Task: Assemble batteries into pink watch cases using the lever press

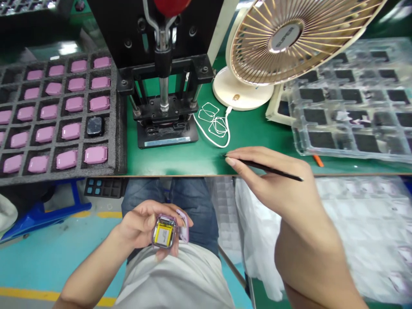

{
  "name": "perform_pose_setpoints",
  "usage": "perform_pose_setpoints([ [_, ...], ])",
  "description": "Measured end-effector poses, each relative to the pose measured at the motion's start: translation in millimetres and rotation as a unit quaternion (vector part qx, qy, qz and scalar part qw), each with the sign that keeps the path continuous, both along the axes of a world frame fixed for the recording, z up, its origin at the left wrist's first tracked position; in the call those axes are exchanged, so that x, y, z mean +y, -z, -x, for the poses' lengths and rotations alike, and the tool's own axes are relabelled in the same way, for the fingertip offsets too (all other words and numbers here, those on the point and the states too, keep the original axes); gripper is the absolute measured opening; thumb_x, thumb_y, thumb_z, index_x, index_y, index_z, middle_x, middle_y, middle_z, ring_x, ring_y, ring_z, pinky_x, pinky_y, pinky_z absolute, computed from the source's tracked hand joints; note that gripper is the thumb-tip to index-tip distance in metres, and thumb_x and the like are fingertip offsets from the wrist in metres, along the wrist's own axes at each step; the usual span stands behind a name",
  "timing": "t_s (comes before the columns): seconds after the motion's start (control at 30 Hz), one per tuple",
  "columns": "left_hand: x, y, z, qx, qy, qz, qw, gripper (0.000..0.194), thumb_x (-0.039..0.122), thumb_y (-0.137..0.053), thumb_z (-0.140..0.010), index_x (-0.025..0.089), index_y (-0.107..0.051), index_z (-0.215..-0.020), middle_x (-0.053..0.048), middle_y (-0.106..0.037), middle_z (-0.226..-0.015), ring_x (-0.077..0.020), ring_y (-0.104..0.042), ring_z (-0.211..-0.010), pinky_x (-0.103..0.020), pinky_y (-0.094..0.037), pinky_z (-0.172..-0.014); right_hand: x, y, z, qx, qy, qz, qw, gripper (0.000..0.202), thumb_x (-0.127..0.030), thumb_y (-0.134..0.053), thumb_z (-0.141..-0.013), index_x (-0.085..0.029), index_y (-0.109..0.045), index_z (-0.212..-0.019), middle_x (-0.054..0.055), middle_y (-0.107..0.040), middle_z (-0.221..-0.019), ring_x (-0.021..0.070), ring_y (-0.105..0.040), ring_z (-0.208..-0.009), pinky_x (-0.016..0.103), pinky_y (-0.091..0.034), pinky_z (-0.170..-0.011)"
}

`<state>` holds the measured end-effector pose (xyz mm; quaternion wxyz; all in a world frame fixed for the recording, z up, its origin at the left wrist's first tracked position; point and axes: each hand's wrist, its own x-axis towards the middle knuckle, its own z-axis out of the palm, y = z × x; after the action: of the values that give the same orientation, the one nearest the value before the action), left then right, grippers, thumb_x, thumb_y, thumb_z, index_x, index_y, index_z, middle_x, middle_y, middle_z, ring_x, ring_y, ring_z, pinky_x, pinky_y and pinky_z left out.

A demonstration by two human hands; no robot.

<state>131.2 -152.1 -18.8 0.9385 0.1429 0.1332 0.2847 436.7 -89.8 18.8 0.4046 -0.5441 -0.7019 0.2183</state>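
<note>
Over my lap, my left hand (141,227) grips an opened smartwatch body (164,231) with a yellow-edged silver battery showing inside. A purple back cover (183,227) is held by the same hand, just right of the body. My right hand (273,176) pinches slim black tweezers (270,168), their tip low over the green bench near its front edge. Whether the tips hold anything is too small to tell. Several thin white ring-shaped gaskets (217,124) lie on the bench beyond the tip, beside a white cable (206,136).
A black lever press (164,105) stands at the back centre. To its left is a grey foam tray (116,146) of purple watch parts and one black one. A white fan (244,92) and stacked clear plastic trays (299,133) occupy the right, with an orange piece (318,160) nearby.
</note>
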Motion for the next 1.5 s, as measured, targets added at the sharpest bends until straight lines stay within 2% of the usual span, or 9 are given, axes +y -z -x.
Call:
perform_pose_setpoints([
  [0.17, 1, 1.6, -1, -0.006, -0.010, 0.012, 1.000, 0.045, 0.040, -0.077, -0.089, 0.007, -0.080, -0.120, -0.027, -0.068, -0.126, -0.0284, -0.078, -0.076, -0.026, -0.058, -0.046, -6, 11.6, -2, 0.023, 0.028, 0.014, 0.999, 0.013, -0.033, -0.079, -0.097, -0.031, -0.083, -0.110, 0.004, -0.081, -0.111, 0.0277, -0.077, -0.099, 0.046, -0.063, -0.093],
  [0.3, 2, 1.3, -2, -0.005, -0.010, 0.013, 1.000, 0.047, 0.041, -0.078, -0.089, 0.007, -0.080, -0.120, -0.025, -0.068, -0.124, -0.0278, -0.078, -0.076, -0.027, -0.059, -0.048, -18, 12.3, 4, 0.088, 0.036, -0.008, 0.995, 0.019, -0.020, -0.083, -0.093, -0.032, -0.084, -0.108, 0.005, -0.081, -0.113, 0.0289, -0.077, -0.103, 0.050, -0.063, -0.099],
  [0.4, 3, -1.4, -4, 0.021, -0.004, 0.004, 1.000, 0.046, 0.042, -0.081, -0.086, 0.008, -0.082, -0.117, -0.025, -0.068, -0.124, -0.0279, -0.077, -0.076, -0.027, -0.058, -0.050, -35, 5.3, 21, 0.212, -0.067, -0.014, 0.975, 0.035, -0.006, -0.082, -0.089, -0.031, -0.083, -0.114, 0.005, -0.081, -0.114, 0.0298, -0.078, -0.107, 0.052, -0.065, -0.099],
  [0.5, 2, -2.9, -4, 0.029, -0.001, -0.026, 0.999, 0.046, 0.042, -0.081, -0.087, 0.008, -0.082, -0.118, -0.023, -0.070, -0.118, -0.0279, -0.078, -0.079, -0.027, -0.059, -0.054, -50, -1.3, 44, 0.312, -0.217, 0.019, 0.925, 0.039, -0.004, -0.081, -0.090, -0.026, -0.080, -0.122, 0.008, -0.082, -0.114, 0.0312, -0.078, -0.111, 0.057, -0.066, -0.102],
  [0.63, -3, -1.6, -4, 0.020, -0.014, -0.043, 0.999, 0.040, 0.037, -0.080, -0.090, 0.015, -0.081, -0.123, -0.018, -0.074, -0.112, -0.0274, -0.079, -0.080, -0.024, -0.056, -0.054, -57, -3.5, 64, 0.360, -0.269, 0.049, 0.892, 0.040, -0.001, -0.079, -0.090, -0.022, -0.079, -0.125, 0.011, -0.082, -0.114, 0.0289, -0.079, -0.111, 0.055, -0.063, -0.108],
  [0.73, -5, -1.3, -3, 0.030, -0.023, -0.033, 0.999, 0.037, 0.036, -0.084, -0.086, 0.018, -0.083, -0.119, -0.016, -0.074, -0.112, -0.0288, -0.080, -0.078, -0.023, -0.054, -0.051, -56, -4.0, 67, 0.370, -0.274, 0.063, 0.886, 0.042, 0.002, -0.078, -0.089, -0.021, -0.079, -0.124, 0.010, -0.082, -0.112, 0.0274, -0.080, -0.108, 0.052, -0.064, -0.107],
  [0.97, -3, -4.2, -3, 0.053, -0.015, -0.031, 0.998, 0.039, 0.039, -0.086, -0.083, 0.018, -0.085, -0.116, -0.014, -0.074, -0.109, -0.0285, -0.080, -0.075, -0.023, -0.054, -0.050, -52, -9.8, 63, 0.364, -0.296, 0.072, 0.880, 0.027, -0.008, -0.075, -0.096, -0.019, -0.080, -0.120, 0.012, -0.083, -0.107, 0.0272, -0.080, -0.108, 0.049, -0.065, -0.105],
  [1.23, -4, -2.9, -1, 0.055, -0.020, -0.045, 0.997, 0.038, 0.039, -0.085, -0.085, 0.018, -0.084, -0.117, -0.013, -0.073, -0.109, -0.0261, -0.080, -0.075, -0.022, -0.053, -0.049, -51, -9.0, 60, 0.347, -0.315, 0.076, 0.880, 0.031, -0.007, -0.076, -0.095, -0.020, -0.079, -0.124, 0.012, -0.082, -0.109, 0.0277, -0.078, -0.111, 0.050, -0.063, -0.107],
  [1.5, -4, -1.9, -1, 0.047, -0.007, -0.028, 0.998, 0.036, 0.039, -0.086, -0.083, 0.021, -0.085, -0.115, -0.014, -0.074, -0.113, -0.0287, -0.080, -0.075, -0.023, -0.054, -0.049, -46, -11.6, 56, 0.312, -0.351, 0.070, 0.880, 0.034, -0.006, -0.076, -0.095, -0.020, -0.077, -0.127, 0.011, -0.082, -0.113, 0.0272, -0.078, -0.115, 0.050, -0.060, -0.111],
])
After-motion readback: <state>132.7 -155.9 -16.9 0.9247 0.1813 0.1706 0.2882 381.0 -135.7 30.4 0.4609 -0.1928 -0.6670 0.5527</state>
